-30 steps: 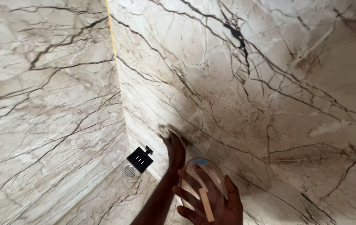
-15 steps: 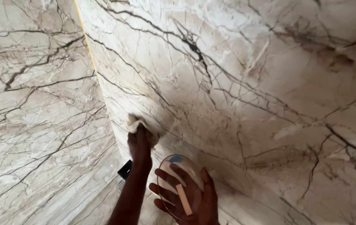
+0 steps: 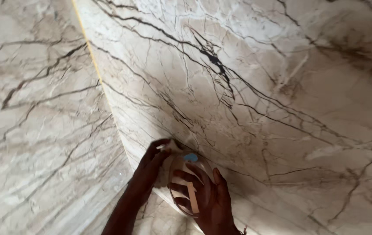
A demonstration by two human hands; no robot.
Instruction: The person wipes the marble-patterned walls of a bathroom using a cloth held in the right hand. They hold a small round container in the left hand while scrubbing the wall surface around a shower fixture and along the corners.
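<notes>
A pale crumpled cloth [image 3: 171,146] is pinched in the left hand [image 3: 151,167] against the veined marble wall [image 3: 260,87], just up-left of the clear oval plastic container [image 3: 189,185] gripped by the right hand [image 3: 207,202].

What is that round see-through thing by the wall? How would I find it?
Start at the big marble wall with dark veins and follow it down to the bottom of the picture, where two hands meet. The right hand holds a clear oval dish in its grip, beside the left hand. Nothing else there is see-through, and it has a small blue patch at its top and a tan strip across it.
</notes>
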